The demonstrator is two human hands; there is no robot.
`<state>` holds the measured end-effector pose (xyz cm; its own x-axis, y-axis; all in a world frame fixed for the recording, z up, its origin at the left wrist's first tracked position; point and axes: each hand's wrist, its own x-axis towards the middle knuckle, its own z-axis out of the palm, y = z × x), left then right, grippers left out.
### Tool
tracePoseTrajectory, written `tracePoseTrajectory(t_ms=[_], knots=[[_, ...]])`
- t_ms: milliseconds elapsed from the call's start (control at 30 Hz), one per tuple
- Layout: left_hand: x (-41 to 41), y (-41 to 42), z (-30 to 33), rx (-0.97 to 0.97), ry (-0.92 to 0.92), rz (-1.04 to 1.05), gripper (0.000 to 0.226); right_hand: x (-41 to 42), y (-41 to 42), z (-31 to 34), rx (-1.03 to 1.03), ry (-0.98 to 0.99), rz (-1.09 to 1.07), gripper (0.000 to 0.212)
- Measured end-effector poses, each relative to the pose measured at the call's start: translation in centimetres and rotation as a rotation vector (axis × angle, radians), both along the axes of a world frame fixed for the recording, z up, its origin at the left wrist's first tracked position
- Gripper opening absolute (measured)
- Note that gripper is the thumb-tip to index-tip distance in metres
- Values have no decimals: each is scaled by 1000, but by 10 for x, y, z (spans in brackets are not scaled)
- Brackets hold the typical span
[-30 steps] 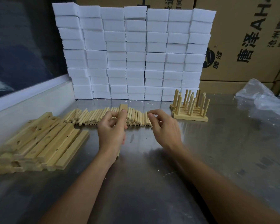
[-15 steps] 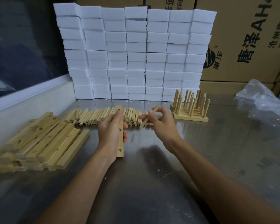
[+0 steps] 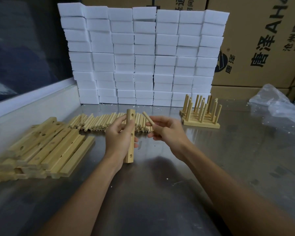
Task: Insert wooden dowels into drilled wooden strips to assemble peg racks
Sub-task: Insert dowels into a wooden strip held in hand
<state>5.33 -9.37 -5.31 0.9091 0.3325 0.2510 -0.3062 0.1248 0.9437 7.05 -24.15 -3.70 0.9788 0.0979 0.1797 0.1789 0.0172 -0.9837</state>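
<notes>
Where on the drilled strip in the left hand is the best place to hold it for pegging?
Grip the drilled strip round its middle, from the left, fingers wrapping its narrow sides. The left hand holds it about so. The hole face points right, toward the dowel in the right hand, and this probably keeps the visible holes near both ends clear.

Two bare forearms reach in from the bottom edge, with no sleeve showing on either up to where they leave the picture. The left hand (image 3: 120, 138) and right hand (image 3: 168, 132) are ungloved, with short nails showing on some fingertips of each.
</notes>
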Motion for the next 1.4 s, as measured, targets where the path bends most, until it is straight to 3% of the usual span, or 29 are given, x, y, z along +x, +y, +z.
tracePoseTrajectory(t_ms=[167, 300, 400, 467, 667, 867, 1033, 1400], knots=[[-3, -3, 1, 16, -25, -10, 21, -4, 9, 0, -138, -34, 51, 46], [-5, -4, 3, 1, -37, -33, 31, -3, 11, -3, -326, -269, -63, 18], [-7, -5, 5, 1, -30, -60, 46, -3, 11, -5, -415, -399, -102, 16], [-8, -6, 5, -1, -24, -66, 46, -3, 12, -5, -448, -445, -144, 27], [-6, -6, 3, 6, -3, -63, 30, -6, 12, -3, -540, -417, -195, 38], [-2, -6, -1, 24, 0, -80, 27, -4, 10, -5, -626, -408, -225, 20], [0, -6, -4, 47, -2, -117, 35, -8, 11, -2, -761, -509, -328, 17], [0, -6, -5, 137, -14, -138, 36, -7, 7, 6, -816, -637, -394, 19]])
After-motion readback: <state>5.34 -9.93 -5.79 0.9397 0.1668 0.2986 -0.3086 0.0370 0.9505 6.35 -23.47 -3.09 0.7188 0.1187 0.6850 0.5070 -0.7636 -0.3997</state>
